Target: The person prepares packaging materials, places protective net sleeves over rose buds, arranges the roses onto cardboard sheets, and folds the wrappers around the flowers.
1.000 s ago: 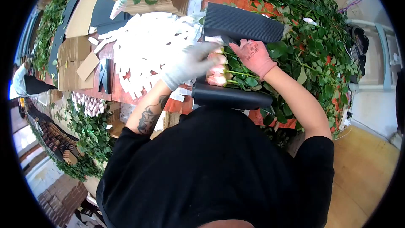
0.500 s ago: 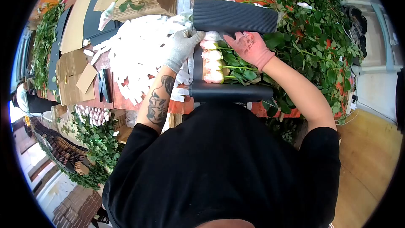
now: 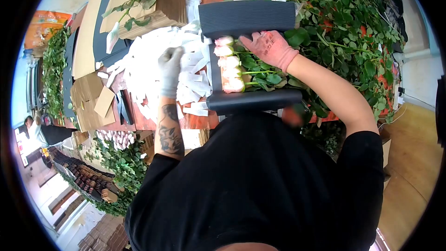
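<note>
My left hand [image 3: 170, 67], in a grey-white glove, is over a heap of white strips [image 3: 151, 53]; its fingers are curled closed and slightly blurred, so what they hold cannot be made out. At the upper end of a column of pale pink roses [image 3: 231, 72], my right hand [image 3: 270, 50] in a pink glove is closed around the stem of the top rose [image 3: 224, 42], just behind its head. The roses lie with heads left and leafy stems right, between a ribbed black sheet [image 3: 248, 17] and a smooth black roll [image 3: 255, 100].
Leafy rose stems [image 3: 344, 46] cover the table's right side. Cardboard stacks [image 3: 169, 11] stand at the back left, a stem with a sleeved bud [image 3: 112, 37] on them. Bunched pink roses [image 3: 116, 139] stand lower left. Another person [image 3: 51, 132] is at the far left.
My left hand has moved left from the top rose to over the white strips. The white mesh sleeve seen around that rose's head is off it. My right hand remains by the stem.
</note>
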Available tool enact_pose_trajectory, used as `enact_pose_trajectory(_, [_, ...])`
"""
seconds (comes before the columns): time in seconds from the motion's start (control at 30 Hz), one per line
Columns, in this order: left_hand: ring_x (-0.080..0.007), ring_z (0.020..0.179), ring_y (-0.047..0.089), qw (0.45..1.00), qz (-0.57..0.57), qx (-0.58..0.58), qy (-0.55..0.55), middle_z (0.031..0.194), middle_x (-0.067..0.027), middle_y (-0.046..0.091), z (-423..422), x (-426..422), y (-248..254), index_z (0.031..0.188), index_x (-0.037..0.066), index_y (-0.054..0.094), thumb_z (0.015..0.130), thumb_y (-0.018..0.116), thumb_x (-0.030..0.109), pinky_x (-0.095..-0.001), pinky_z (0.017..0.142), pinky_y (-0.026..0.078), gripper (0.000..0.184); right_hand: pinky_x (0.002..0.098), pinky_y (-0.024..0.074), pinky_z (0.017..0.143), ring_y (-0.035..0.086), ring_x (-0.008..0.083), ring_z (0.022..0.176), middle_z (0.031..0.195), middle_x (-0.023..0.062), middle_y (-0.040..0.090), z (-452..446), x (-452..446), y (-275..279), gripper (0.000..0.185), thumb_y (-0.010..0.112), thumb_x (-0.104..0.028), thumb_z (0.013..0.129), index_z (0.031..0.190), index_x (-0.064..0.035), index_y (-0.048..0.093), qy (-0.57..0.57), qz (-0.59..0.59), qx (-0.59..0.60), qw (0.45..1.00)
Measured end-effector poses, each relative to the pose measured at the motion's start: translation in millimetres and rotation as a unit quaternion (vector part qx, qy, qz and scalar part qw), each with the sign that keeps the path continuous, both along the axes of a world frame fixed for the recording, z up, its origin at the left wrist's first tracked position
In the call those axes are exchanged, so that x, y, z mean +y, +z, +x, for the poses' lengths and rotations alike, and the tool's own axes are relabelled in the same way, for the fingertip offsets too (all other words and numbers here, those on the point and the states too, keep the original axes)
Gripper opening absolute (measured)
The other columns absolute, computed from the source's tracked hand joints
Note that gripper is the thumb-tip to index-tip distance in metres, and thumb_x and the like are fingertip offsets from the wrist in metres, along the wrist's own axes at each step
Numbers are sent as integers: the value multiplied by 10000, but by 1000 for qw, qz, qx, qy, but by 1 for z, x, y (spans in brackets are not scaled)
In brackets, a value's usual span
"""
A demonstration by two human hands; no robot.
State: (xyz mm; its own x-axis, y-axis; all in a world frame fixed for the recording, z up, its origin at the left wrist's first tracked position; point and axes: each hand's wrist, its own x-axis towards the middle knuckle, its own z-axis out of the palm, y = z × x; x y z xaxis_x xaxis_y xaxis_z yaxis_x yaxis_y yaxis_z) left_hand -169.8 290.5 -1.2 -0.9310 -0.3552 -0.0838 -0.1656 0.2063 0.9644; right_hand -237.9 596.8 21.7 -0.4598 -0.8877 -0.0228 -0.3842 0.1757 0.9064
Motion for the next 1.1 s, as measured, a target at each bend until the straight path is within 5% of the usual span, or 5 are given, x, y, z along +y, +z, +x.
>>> enact_pose_trajectory(0.03, [-65, 566, 448, 996, 22, -85, 11, 653, 17, 556, 6, -10, 17, 833, -19, 632, 857, 609, 208, -211, 527, 385, 230, 282, 455, 803, 513, 153, 810, 715, 17, 440, 4, -2, 15, 512, 452, -85, 803, 1303, -22, 360, -84, -138, -356, 920])
enact_pose_trajectory(0.2, [-201, 801, 642, 902, -400, 17, -161, 1073, -167, 639, 45, -7, 83, 1108, -38, 604, 824, 614, 202, -306, 705, 503, 371, 275, 482, 724, 536, 152, 794, 716, 58, 436, -9, 4, -9, 334, 431, -78, 829, 1159, -38, 470, 148, -7, 143, 979])
enact_pose_trajectory(0.27, [-252, 897, 633, 916, -323, 27, -237, 1074, -137, 640, 60, 43, 129, 1091, -4, 617, 786, 642, 233, -337, 779, 491, 387, 310, 454, 638, 570, 171, 711, 819, 53, 558, 14, -8, 49, 379, 476, -92, 786, 1159, -131, 533, -101, -213, -395, 888])
enact_pose_trajectory(0.43, [-280, 1220, 423, 829, -400, 51, -388, 1237, -100, 532, 83, 106, 135, 1155, 59, 579, 746, 647, 321, -412, 970, 368, 491, 333, 478, 691, 595, 224, 832, 945, 84, 590, 45, -12, 95, 315, 616, -192, 733, 1042, -151, 578, -29, -293, -389, 873])
enact_pose_trajectory(1.1, [-191, 943, 608, 870, -329, -60, -363, 1047, -72, 621, 96, 110, 97, 1028, 41, 617, 749, 642, 301, -330, 814, 468, 382, 357, 407, 819, 552, 217, 943, 1107, 31, 568, 52, -4, 39, 357, 694, -275, 714, 1045, -176, 604, -3, -257, -473, 843])
